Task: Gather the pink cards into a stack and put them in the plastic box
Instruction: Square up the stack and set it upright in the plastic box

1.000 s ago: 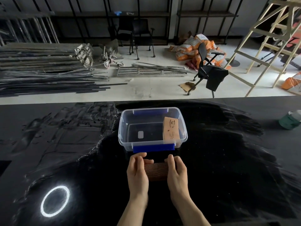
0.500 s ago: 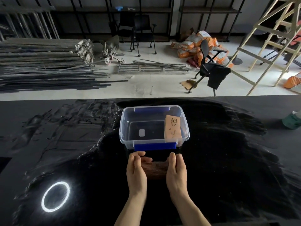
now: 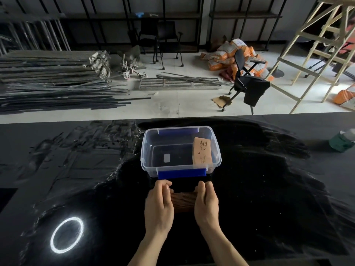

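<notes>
1. Two bare hands press a stack of pink cards (image 3: 183, 201) between them on a black table (image 3: 269, 198), just short of the near wall of a clear plastic box (image 3: 153, 150).
2. The left hand (image 3: 159, 205) is closed against the stack's left end, fingers curled over the top; the right hand (image 3: 206, 203) is clamped on the right end in the same way.
3. The stack's long axis runs left to right, parallel to the box's near wall. The card edges face up and toward the camera, showing as fine ribbed lines, so the cards appear to stand on edge.
4. The box sits centered beyond the hands, open at the top, its long side also running left to right. Blue clips mark the near wall (image 3: 182, 173) and the far wall (image 3: 177, 131).
5. Inside the box, a bundle of pink cards (image 3: 202, 152) leans against the right wall, printed face up, long axis pointing away from the camera.
6. The box floor left of that bundle is bare but for a small pale label (image 3: 166, 158).
7. A narrow strip of table separates the stack from the near blue clip.
8. Open black tabletop spreads wide to both sides of the hands. A white ring of light (image 3: 66, 235) glows well to the left, and a green bottle (image 3: 342, 140) stands near the table's right edge, well apart from the box.
</notes>
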